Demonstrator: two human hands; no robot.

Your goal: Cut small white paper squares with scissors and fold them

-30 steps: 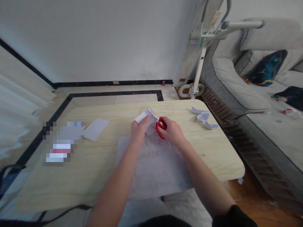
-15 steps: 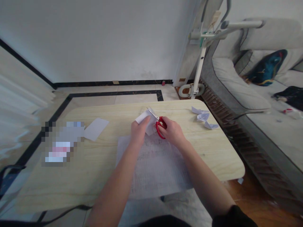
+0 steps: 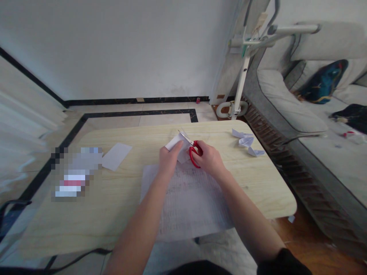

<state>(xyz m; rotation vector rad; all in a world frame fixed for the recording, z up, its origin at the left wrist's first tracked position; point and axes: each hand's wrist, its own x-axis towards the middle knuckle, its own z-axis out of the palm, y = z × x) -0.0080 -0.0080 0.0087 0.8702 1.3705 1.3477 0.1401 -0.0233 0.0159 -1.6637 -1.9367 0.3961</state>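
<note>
Scissors (image 3: 190,143) with red handles sit in the grip of the right hand (image 3: 211,157), its fingers curled around the loops, the blades pointing forward and leftward from it over the white paper (image 3: 182,153) that the left hand (image 3: 168,157) pinches, thumb on top. That paper, apparently folded over along one side, lies between the two hands; whether the blades bite into it or merely rest across it is too small to tell. Beneath both wrists, a printed sheet (image 3: 189,202) is spread on the wooden table (image 3: 260,183). Well to the left of the left hand lies a loose white sheet (image 3: 117,156), next to a pixelated patch (image 3: 75,172) that cannot be read; right of the right hand, well apart, are folded paper pieces (image 3: 246,142). A cut could wander if the left pinch loosened, since thin paper would likely swivel or buckle against the blades. The left thumb, near the steel, might get nicked if the right hand steered inward. A slipping fold could also leave the layers unevenly trimmed.
</note>
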